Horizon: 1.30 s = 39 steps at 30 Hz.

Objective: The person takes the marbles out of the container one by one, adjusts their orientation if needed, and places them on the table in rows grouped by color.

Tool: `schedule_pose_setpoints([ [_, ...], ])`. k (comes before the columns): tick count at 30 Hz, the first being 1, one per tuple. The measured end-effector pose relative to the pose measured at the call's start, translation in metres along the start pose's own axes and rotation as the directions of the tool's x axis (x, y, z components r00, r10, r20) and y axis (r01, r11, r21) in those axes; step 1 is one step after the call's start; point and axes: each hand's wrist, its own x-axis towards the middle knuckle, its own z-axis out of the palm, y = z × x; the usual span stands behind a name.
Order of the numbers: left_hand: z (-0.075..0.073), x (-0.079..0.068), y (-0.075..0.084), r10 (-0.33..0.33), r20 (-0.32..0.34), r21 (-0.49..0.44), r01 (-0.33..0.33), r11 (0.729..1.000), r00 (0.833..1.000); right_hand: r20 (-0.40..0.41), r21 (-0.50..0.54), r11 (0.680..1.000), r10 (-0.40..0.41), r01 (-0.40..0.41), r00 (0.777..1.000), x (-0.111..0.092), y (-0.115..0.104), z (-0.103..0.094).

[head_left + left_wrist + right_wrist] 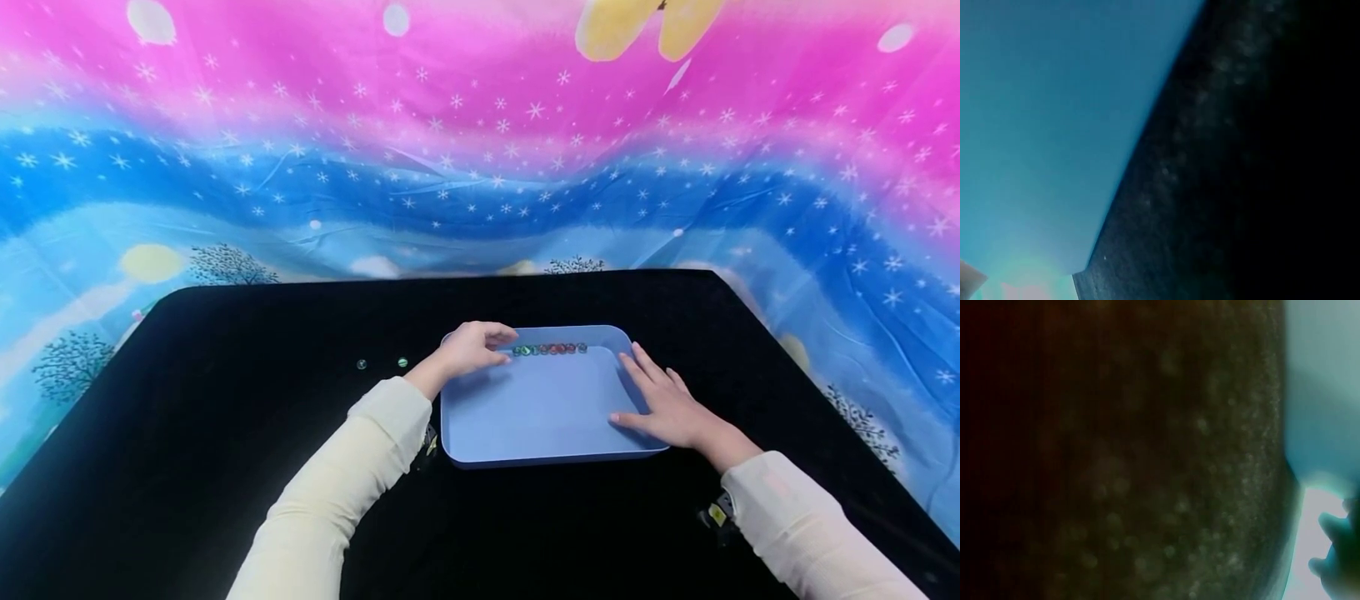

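A blue rectangular tray (pixel 540 408) lies on the black-covered table. Along its far inner side runs a row of several glass marbles (pixel 555 349), green toward the left and reddish toward the right. Over the tray's far left corner is my left hand (pixel 471 348), thumb and fingers apart beside the row's left end; no marble shows between them. My right hand (pixel 663 404) rests at the tray's right rim with its fingers spread. The left wrist view shows mainly the tray's wall (pixel 1054 137), and fingers (pixel 1338 544) appear dark at the right wrist view's edge.
Left of the tray, two loose marbles, one clear (pixel 362 364) and one green (pixel 402 362), lie on the black tablecloth (pixel 225 417). A colourful printed curtain (pixel 450 150) hangs behind the table and round its sides.
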Motion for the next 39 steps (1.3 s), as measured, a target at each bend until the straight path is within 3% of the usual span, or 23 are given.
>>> schedule_pose_setpoints([
  [20,0.006,0.013,-0.005,-0.008,0.076,0.024,0.006,1.000,0.997,-0.003,0.005,1.000,-0.004,0.004,1.000,0.000,0.001,0.000],
  [39,0.004,0.015,-0.004,0.018,0.153,0.173,-0.045,0.984,0.988,-0.026,0.020,0.999,-0.026,0.027,0.999,-0.003,-0.007,-0.004],
])
